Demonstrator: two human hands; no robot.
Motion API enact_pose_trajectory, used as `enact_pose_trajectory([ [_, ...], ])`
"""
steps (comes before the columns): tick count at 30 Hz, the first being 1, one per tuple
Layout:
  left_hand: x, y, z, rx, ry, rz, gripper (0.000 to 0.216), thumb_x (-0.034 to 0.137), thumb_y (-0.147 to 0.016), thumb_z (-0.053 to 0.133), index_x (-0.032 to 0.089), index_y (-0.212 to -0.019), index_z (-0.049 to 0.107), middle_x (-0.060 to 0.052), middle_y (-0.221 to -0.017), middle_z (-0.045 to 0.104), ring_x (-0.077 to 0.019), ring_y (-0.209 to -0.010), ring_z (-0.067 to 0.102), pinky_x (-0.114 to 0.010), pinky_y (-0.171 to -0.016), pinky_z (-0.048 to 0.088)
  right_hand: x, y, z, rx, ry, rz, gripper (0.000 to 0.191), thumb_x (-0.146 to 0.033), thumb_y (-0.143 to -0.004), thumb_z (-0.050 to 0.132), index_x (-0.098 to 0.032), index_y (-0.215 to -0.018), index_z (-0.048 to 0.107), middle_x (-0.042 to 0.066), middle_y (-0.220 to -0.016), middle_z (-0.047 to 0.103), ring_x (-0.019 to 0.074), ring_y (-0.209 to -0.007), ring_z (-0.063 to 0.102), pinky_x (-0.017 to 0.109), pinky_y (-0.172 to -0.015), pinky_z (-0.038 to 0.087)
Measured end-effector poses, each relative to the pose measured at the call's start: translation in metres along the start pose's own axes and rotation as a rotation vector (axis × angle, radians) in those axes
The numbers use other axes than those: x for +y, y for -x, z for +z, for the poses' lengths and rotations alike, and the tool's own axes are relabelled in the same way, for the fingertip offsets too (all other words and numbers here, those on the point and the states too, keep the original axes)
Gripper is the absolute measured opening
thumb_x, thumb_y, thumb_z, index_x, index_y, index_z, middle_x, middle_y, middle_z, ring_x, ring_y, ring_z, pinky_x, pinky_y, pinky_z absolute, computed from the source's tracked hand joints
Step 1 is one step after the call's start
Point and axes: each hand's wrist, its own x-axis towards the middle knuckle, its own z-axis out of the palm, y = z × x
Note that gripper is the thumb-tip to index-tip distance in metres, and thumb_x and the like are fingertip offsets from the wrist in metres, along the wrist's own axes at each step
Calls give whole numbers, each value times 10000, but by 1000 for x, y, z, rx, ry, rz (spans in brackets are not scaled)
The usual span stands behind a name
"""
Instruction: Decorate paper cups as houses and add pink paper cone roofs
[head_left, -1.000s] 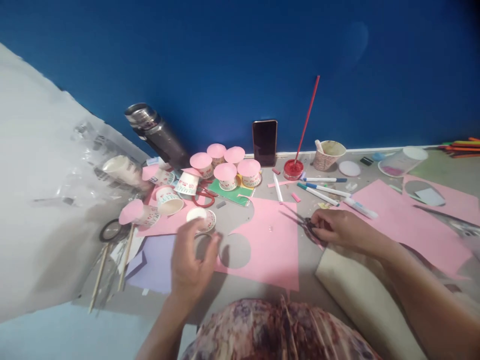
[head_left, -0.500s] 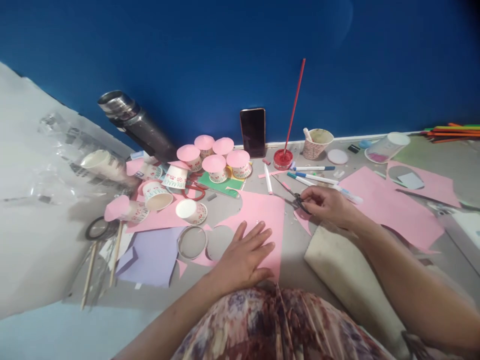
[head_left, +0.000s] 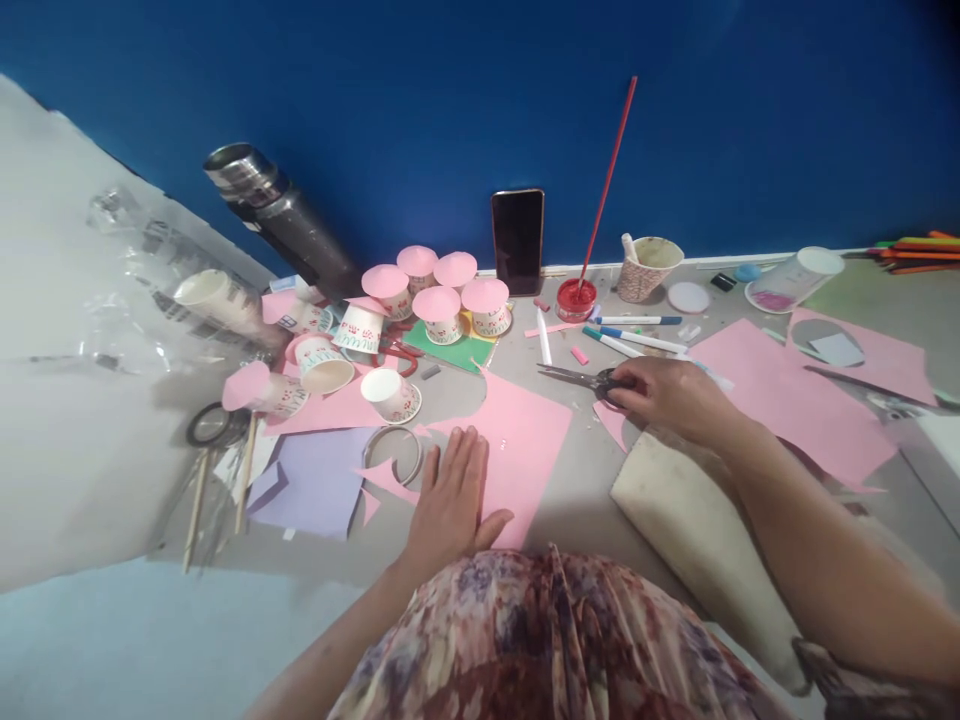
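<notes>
My left hand [head_left: 448,500] lies flat on a sheet of pink paper [head_left: 529,430] with curved cuts in its edge, fingers stretched out. To the right, my right hand [head_left: 664,398] grips the dark handles of a pair of scissors [head_left: 574,376], whose blades point left above the sheet's top corner. A pink scrap [head_left: 613,425] lies just under the right hand. Close to my left hand is a round tape ring [head_left: 394,455], partly covered by another pink scrap [head_left: 384,476]. An uncapped paper cup [head_left: 390,395] stands beyond it.
Several cups with pink cone tops [head_left: 437,302] stand at the back. A phone [head_left: 517,242] leans on the blue wall near a red pot with a stick [head_left: 576,299]. Markers [head_left: 637,321] lie behind the scissors. A steel flask [head_left: 289,220] and purple paper [head_left: 311,485] are leftward.
My left hand has slid left, and the pink sheet has turned under it. The scissors in my right hand have swung so their blades point left. The view has shifted slightly.
</notes>
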Motion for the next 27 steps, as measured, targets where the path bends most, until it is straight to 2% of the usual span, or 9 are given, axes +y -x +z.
enact_pose_trajectory([
  [2, 2, 0, 6, -26, -72, 87, 934, 660, -1018, 450, 77, -1692, 167, -293, -1639, 443, -397, -1581, 352, -591, -1286, 138, 1, 0, -1, 6, 40, -20, 197, -331, -928, 604, -230, -995, 759, 69, -1005, 789, 248, -890, 678, 319, -718, 398],
  [5, 4, -4, 12, 47, -166, 194, 946, 685, -1026, 380, 38, -1687, 182, -272, -1608, 499, -382, -1572, 360, -558, -1301, 59, 1, 0, -2, -8, 59, -17, 198, -319, -944, 604, -231, -1016, 766, 71, -1068, 787, 258, -951, 695, 319, -757, 420],
  [10, 6, -15, 16, 150, -214, 264, 940, 687, -1022, 383, 47, -1689, 208, -253, -1594, 525, -383, -1577, 347, -552, -1306, 43, 1, -2, 1, 6, 70, -68, 194, -273, -960, 585, -222, -995, 770, 80, -1076, 754, 244, -953, 697, 309, -777, 441],
  [13, 5, -22, 8, 180, -149, 253, 899, 632, -1037, 418, 77, -1701, 172, -249, -1580, 541, -386, -1559, 387, -572, -1294, 141, 1, -3, 3, -11, 61, -48, 207, -257, -961, 570, -216, -1010, 767, 88, -1120, 735, 239, -939, 702, 310, -770, 447],
  [16, 5, -30, -10, 187, 26, 113, 811, 433, -1057, 476, 143, -1714, 100, -246, -1597, 519, -378, -1530, 445, -606, -1221, 348, 0, -2, 0, -9, 39, -23, 205, -264, -961, 568, -220, -1022, 759, 79, -1119, 737, 240, -947, 698, 313, -770, 442],
  [18, 5, -32, -20, 231, 155, -22, 771, 337, -1044, 509, 208, -1708, 140, -233, -1617, 488, -366, -1504, 484, -596, -1159, 461, -2, -1, -5, 6, 28, -1, 176, -284, -951, 596, -232, -1009, 753, 61, -1082, 747, 236, -945, 695, 310, -764, 433],
  [21, 1, -29, -23, 285, 267, -148, 739, 324, -1026, 560, 250, -1683, 230, -216, -1622, 461, -363, -1485, 504, -566, -1109, 539, -3, 0, -13, -6, 40, 31, 125, -335, -912, 670, -247, -957, 746, 38, -1036, 761, 233, -928, 696, 301, -727, 413],
  [23, -2, -22, -16, 257, 251, -131, 774, 361, -1013, 598, 238, -1683, 231, -218, -1618, 459, -384, -1496, 484, -589, -1129, 521, -1, -1, -15, -21, 55, 41, 120, -347, -909, 682, -253, -945, 746, 32, -1038, 767, 230, -927, 701, 298, -716, 410],
  [27, -3, -9, -1, 163, 167, 35, 870, 531, -1002, 600, 179, -1691, 201, -261, -1602, 471, -432, -1520, 443, -605, -1156, 475, 5, -1, -11, -7, 97, 20, 144, -362, -922, 682, -252, -987, 750, 39, -1070, 774, 238, -957, 702, 302, -741, 426],
])
